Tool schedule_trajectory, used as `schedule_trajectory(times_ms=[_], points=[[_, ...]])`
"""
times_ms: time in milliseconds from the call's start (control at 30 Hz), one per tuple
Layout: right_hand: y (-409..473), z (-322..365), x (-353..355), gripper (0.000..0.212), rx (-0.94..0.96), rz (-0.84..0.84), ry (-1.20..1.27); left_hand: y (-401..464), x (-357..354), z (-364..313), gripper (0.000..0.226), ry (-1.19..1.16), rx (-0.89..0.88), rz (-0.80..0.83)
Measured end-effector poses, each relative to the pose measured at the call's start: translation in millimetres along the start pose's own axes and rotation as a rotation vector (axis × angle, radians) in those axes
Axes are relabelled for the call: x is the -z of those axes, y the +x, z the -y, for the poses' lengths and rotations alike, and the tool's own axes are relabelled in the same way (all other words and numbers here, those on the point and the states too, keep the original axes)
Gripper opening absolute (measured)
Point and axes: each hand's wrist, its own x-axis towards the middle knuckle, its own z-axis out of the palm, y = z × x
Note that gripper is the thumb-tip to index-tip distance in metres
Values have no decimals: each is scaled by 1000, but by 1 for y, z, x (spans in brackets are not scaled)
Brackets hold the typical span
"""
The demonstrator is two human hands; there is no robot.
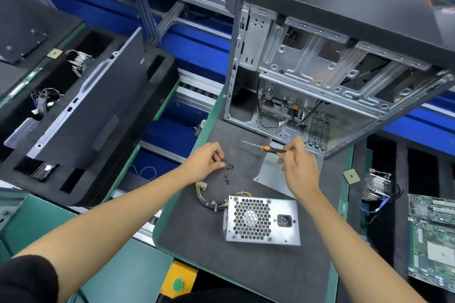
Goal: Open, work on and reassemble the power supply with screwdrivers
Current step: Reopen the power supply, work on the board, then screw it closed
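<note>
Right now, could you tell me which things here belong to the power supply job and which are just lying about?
In use:
power supply
screwdriver, gripped by right hand
black screws, left hand picking at them
metal cover plate

Lying about:
computer case
motherboard
heatsink

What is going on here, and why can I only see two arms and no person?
The camera sits on the person's head and looks down, so you see only their arms. No robot is here, just two bare hands. The right hand holds a screwdriver with an orange and black handle. The fingers of the left hand are at a little pile of black screws on the dark grey mat. The silver box with the honeycomb holes is the power supply; its coloured wires trail off to the left. A flat metal plate lies by the right hand. Behind stands an opened computer case.
</note>
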Motion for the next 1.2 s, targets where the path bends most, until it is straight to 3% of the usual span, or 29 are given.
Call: schedule_trajectory(times_ms=[100,300,433,500,600,800,1000,1200], points=[[4,-14,10,14,-77,-90,88,12,-14,13,22,114,-55,-22],[-22,-60,37,21,-68,-387,-170,28,-24,19,28,216,-107,8],[-38,-67,28,7,-91,-378,-452,24,-22,19,15,296,-170,35],[-40,-66,21,16,-88,-374,-524,22,-22,17,11,308,-191,30],[-36,-61,13,27,54,-265,-756,16,-22,16,9,260,-194,0],[-31,-59,-11,43,107,234,-1098,4,-20,20,24,227,-208,86],[-24,-69,-14,44,239,362,-1226,5,-22,4,18,381,-116,157],[-21,-63,-10,46,243,403,-1215,7,-22,-19,25,489,-4,209]])
